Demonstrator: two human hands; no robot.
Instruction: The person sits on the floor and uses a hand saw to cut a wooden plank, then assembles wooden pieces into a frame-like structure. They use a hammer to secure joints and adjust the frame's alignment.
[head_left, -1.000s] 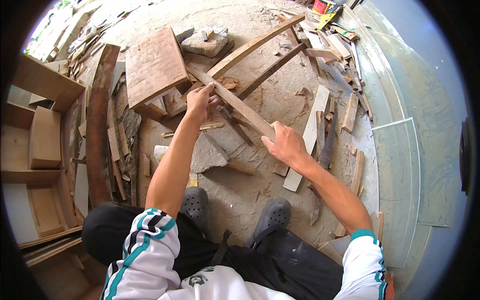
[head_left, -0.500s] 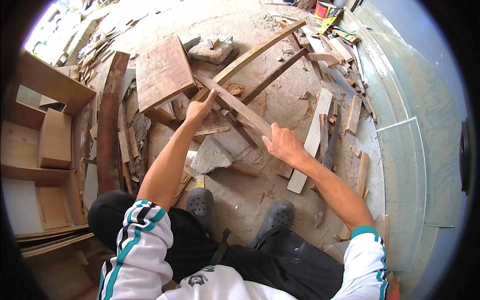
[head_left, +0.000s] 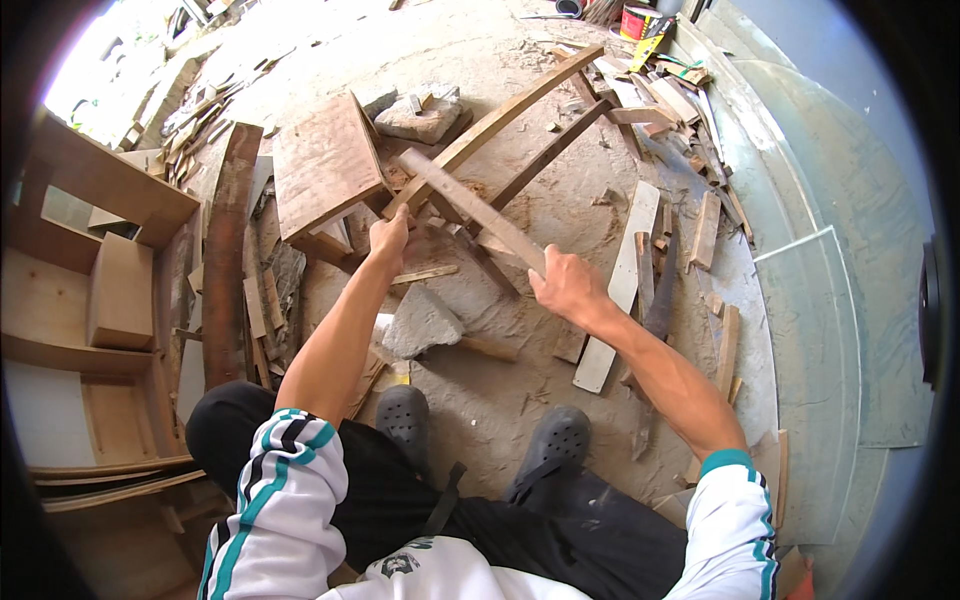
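Observation:
A wooden chair or stool lies on its side, with its square panel [head_left: 328,165] at left and a long leg [head_left: 525,100] slanting away to the upper right. My left hand [head_left: 388,240] is closed around the near end of that leg, beside the panel. In my right hand [head_left: 572,285] is a flat wooden slat [head_left: 485,214], gripped at its near end. The slat crosses over the leg, pointing to the upper left. Whether it touches the leg I cannot tell.
A grey stone block [head_left: 422,322] sits before my shoes [head_left: 553,440]. Wooden cabinet frames [head_left: 110,195] and a dark plank [head_left: 230,260] stand at left. Wood scraps, a white board [head_left: 620,285] and glass sheets [head_left: 830,340] lie on the right.
My left hand has left the slat and moved down slightly onto the leg's end. The slat's far end has shifted to the right, while my right hand keeps hold of it.

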